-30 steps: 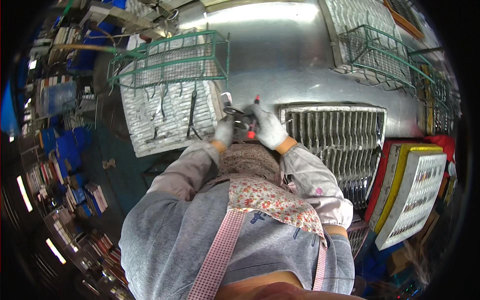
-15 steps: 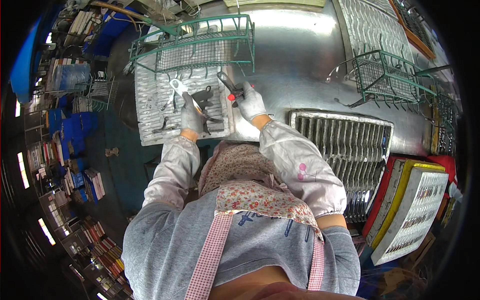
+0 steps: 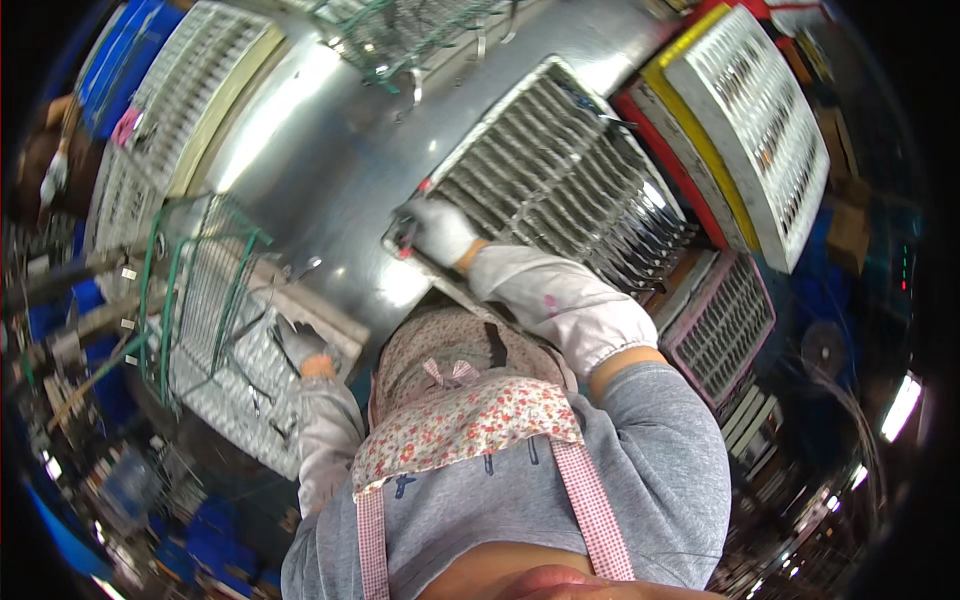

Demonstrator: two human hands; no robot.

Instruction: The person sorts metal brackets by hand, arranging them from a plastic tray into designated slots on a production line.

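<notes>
My right hand, in a pale glove, is closed at the near left corner of a tray with wavy metal slots. In it is a small dark hand tool with red parts beside it; its exact kind is hard to make out. My left hand, gloved in grey, lies over the pale ribbed tray at the left, fingers stretched and apart. Thin metal pieces lie on that tray near it. No tool shows clearly in the left hand.
A green wire rack stands over the left tray, another green rack at the far side. Stacked trays with red and yellow edges lean at the right, above a pink-edged tray. A long ribbed tray lies far left on the metal table.
My view has swung to the right. My right hand has moved from the left tray to the slotted tray with the dark tool. The silver scissor-shaped piece no longer shows in my left hand.
</notes>
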